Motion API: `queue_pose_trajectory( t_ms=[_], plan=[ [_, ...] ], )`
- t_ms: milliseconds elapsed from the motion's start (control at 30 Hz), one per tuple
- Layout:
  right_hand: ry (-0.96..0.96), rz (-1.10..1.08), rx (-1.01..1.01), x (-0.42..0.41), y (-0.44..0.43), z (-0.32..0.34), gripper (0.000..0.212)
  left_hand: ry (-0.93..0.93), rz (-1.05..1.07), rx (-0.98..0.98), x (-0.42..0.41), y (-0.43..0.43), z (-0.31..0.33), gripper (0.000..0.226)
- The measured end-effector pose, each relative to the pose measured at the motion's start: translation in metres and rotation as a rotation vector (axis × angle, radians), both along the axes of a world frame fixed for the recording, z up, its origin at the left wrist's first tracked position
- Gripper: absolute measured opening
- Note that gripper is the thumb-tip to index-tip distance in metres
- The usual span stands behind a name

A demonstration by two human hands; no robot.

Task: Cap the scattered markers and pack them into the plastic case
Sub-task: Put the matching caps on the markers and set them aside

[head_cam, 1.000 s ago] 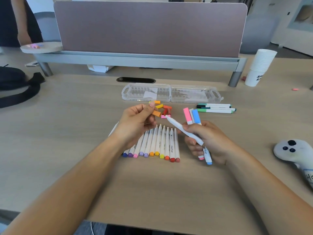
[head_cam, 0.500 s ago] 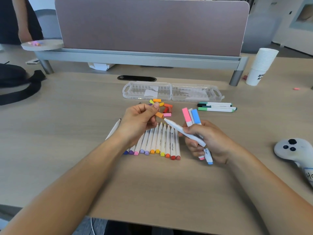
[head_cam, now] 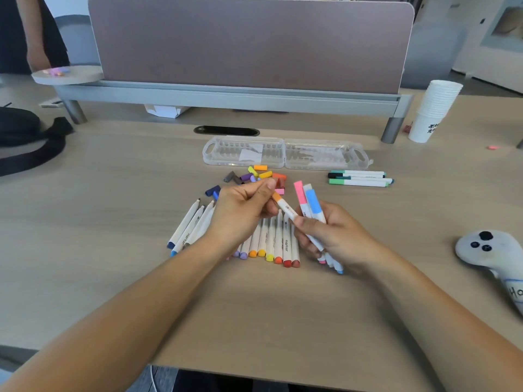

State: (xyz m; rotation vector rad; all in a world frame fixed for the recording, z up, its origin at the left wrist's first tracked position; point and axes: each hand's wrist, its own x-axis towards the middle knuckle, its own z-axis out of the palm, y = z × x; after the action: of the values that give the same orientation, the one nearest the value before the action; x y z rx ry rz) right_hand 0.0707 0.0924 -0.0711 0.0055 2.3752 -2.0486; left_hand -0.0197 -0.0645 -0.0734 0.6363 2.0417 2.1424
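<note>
Orange cap (head_cam: 276, 197) now on marker (head_cam: 288, 210); left fingers (head_cam: 267, 185) pinching.

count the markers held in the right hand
4. Three capped ones stand bunched in the right hand: pink cap, pale cap, blue cap. The fourth marker slants toward the left hand, which pinches its orange cap. Others could hide behind the palm.

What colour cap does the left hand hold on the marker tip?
Orange: the cap on the marker, head view.

Bright, even daylight; soft shadows; wide-angle bending at edges.
</note>
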Motion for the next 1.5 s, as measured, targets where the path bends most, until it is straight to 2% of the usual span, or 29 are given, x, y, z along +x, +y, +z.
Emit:
queue_pose_trajectory(
  t_ms=[133, 300, 433, 600, 700, 833, 900, 967, 1033, 1100, 1233, 1300, 1367, 1500],
  plan=[
    [0.102, 0.009, 0.090, 0.000, -0.006, -0.004, 0.024, 0.104, 0.002, 0.010, 0.002, 0.003, 0.002, 0.021],
    [0.191, -0.026, 0.143, 0.000, -0.010, -0.001, 0.028, 0.144, 0.007, 0.027, 0.002, 0.005, 0.008, 0.028],
    [0.273, -0.047, 0.164, 0.002, -0.014, -0.001, 0.027, 0.159, -0.039, 0.049, 0.006, 0.008, 0.014, 0.024],
    [0.338, -0.034, 0.164, 0.000, -0.014, -0.002, 0.019, 0.234, -0.076, -0.027, 0.005, 0.008, 0.027, 0.022],
    [0.303, -0.068, 0.288, -0.002, -0.003, -0.001, 0.017, 0.299, -0.138, -0.100, 0.003, 0.009, 0.035, 0.019],
    [0.258, -0.154, 0.679, -0.003, 0.020, 0.003, 0.005, 0.444, -0.201, -0.291, 0.004, 0.015, 0.038, 0.021],
    [0.204, -0.143, 0.825, -0.004, 0.029, 0.003, 0.012, 0.550, -0.220, -0.483, 0.005, 0.021, 0.038, 0.032],
    [0.157, -0.109, 0.902, -0.002, 0.033, 0.002, 0.028, 0.623, -0.244, -0.620, 0.008, 0.029, 0.037, 0.033],
    [0.119, -0.112, 0.952, -0.001, 0.038, -0.002, 0.033, 0.593, -0.259, -0.692, 0.008, 0.038, 0.034, 0.029],
    [0.098, -0.165, 1.002, 0.004, 0.045, -0.005, 0.026, 0.549, -0.251, -0.725, 0.007, 0.046, 0.031, 0.027],
    [0.107, -0.224, 0.929, 0.019, 0.056, -0.002, 0.042, 0.418, -0.256, -0.707, 0.003, 0.056, 0.025, 0.024],
    [0.122, -0.242, 0.935, 0.023, 0.063, -0.002, 0.040, 0.335, -0.258, -0.691, -0.003, 0.060, 0.024, 0.018],
    [0.132, -0.250, 1.013, 0.020, 0.070, -0.004, 0.031, 0.274, -0.259, -0.671, -0.008, 0.067, 0.024, 0.012],
    [0.062, -0.313, 1.276, -0.002, 0.082, -0.006, 0.032, 0.258, -0.253, -0.707, -0.019, 0.091, 0.024, 0.014]
  ],
)
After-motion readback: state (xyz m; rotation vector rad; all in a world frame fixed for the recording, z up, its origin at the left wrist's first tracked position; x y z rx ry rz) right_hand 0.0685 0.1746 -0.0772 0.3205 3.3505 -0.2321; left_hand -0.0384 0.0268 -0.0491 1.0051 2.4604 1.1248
